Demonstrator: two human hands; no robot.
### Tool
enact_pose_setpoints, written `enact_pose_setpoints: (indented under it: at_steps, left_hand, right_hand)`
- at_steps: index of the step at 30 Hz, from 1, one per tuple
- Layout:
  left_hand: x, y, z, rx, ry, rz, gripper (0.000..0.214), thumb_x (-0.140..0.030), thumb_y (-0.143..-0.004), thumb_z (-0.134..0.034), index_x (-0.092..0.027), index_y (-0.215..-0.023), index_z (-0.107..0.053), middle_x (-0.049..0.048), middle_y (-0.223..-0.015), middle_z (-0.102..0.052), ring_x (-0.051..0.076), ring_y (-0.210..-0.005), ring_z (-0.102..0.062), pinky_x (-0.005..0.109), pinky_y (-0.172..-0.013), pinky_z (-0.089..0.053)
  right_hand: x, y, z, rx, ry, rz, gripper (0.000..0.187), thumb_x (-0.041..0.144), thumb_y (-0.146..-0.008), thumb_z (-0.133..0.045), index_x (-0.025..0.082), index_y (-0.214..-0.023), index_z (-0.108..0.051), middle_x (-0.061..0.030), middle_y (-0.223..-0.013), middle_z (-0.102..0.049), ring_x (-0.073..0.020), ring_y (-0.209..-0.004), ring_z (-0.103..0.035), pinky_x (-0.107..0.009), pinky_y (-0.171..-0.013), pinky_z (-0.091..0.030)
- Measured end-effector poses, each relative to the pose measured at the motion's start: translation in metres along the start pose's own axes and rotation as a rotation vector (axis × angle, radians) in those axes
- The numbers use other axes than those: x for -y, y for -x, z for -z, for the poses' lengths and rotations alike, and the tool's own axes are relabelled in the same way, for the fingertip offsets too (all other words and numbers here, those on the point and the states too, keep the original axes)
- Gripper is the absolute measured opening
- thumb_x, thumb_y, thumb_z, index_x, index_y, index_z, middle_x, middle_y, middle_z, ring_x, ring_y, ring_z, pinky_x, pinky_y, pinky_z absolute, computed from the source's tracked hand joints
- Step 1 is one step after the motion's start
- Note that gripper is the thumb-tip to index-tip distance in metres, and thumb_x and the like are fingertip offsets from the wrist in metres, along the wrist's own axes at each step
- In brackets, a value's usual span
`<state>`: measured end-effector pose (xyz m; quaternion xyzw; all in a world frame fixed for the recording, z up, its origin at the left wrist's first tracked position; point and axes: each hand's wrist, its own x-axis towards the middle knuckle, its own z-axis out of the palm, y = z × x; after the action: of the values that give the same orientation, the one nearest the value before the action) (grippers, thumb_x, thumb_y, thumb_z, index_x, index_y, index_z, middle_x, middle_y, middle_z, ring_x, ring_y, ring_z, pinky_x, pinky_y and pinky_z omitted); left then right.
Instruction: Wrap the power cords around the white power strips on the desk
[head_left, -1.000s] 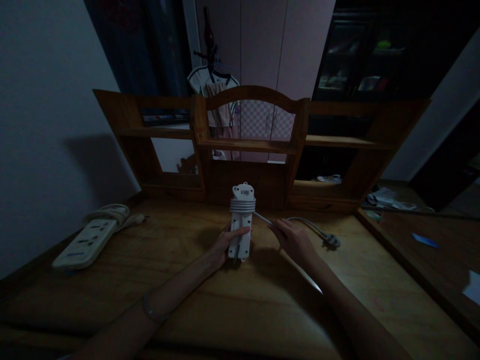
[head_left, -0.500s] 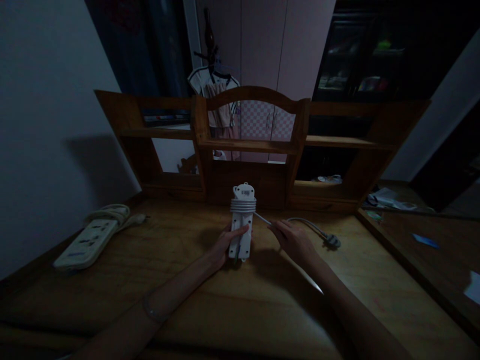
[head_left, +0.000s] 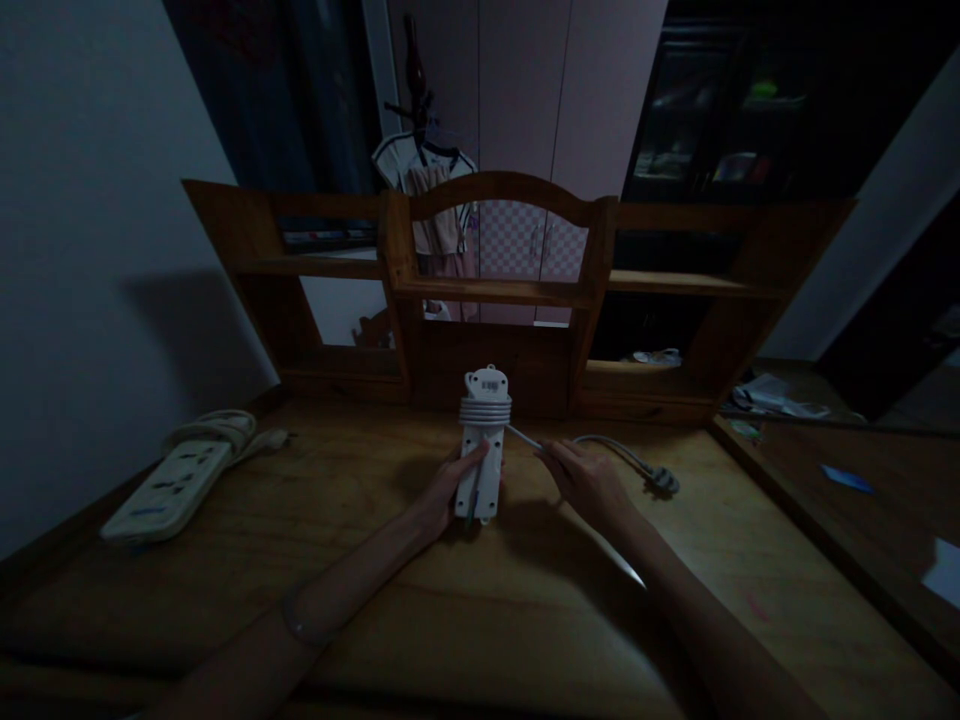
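A white power strip (head_left: 489, 487) is held up over the desk with its screwed back side facing me. My left hand (head_left: 448, 490) grips its lower part, thumb across the back. Several turns of grey power cord (head_left: 485, 411) wrap around the strip's upper half. From these turns the cord runs right into my right hand (head_left: 581, 475), whose fingers are closed on it. Beyond that hand the cord curves on to its plug (head_left: 663, 481), which rests on the desk.
Another power strip (head_left: 174, 490), with its cord bundled at the far end, lies on the desk (head_left: 360, 640) at left. A wooden shelf unit (head_left: 495, 292) stands along the back. Off to the right, a blue card (head_left: 846, 478) lies on a lower brown surface.
My left thumb has slid slightly leftward on the strip's back. The whole scene sits a little further left; the wrapped cord and my right hand look otherwise the same.
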<state>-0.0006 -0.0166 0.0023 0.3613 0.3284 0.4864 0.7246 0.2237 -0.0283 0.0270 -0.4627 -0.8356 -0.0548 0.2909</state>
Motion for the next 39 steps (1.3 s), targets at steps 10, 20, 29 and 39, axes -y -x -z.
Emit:
enact_pose_setpoints:
  at_steps: [10, 20, 29, 39]
  left_hand:
    - [-0.0058, 0.0033, -0.0033, 0.054, 0.085, 0.103, 0.052, -0.056, -0.082, -0.054, -0.007, -0.097, -0.065, 0.0113, -0.083, -0.068, 0.018, -0.069, -0.066, 0.028, -0.062, -0.055]
    - [-0.0044, 0.0016, -0.0011, 0.037, 0.067, 0.065, 0.050, -0.054, -0.083, -0.053, -0.008, -0.099, -0.065, 0.0136, -0.092, -0.069, 0.018, -0.069, -0.067, 0.027, -0.059, -0.055]
    - [-0.0026, 0.0004, -0.0010, 0.020, 0.070, 0.055, 0.052, -0.056, -0.082, -0.053, -0.009, -0.101, -0.064, 0.0137, -0.095, -0.068, 0.019, -0.072, -0.068, 0.028, -0.061, -0.056]
    - [0.0003, 0.0011, 0.0006, -0.003, 0.000, 0.017, 0.041, -0.043, -0.078, -0.066, -0.010, -0.102, -0.063, 0.0117, -0.089, -0.068, 0.019, -0.071, -0.067, 0.028, -0.063, -0.055]
  right_hand:
    - [0.0002, 0.0003, 0.0001, -0.012, 0.043, 0.007, 0.027, 0.032, -0.099, -0.037, 0.019, -0.101, -0.061, -0.0049, -0.086, -0.065, -0.0143, -0.073, -0.059, -0.025, -0.059, -0.031]
    - [-0.0008, 0.0006, 0.0003, -0.014, 0.096, 0.011, 0.029, 0.033, -0.099, -0.035, 0.020, -0.097, -0.061, -0.0034, -0.079, -0.063, -0.0133, -0.065, -0.055, -0.026, -0.055, -0.026]
    - [-0.0006, 0.0007, 0.0000, -0.025, 0.089, 0.023, 0.029, 0.034, -0.099, -0.036, 0.019, -0.100, -0.061, -0.0038, -0.080, -0.063, -0.0130, -0.064, -0.055, -0.026, -0.054, -0.026]
    - [-0.0004, 0.0005, 0.0013, -0.026, 0.098, 0.018, 0.031, 0.034, -0.099, -0.035, 0.020, -0.108, -0.061, -0.0059, -0.084, -0.065, -0.0137, -0.066, -0.058, -0.026, -0.053, -0.028]
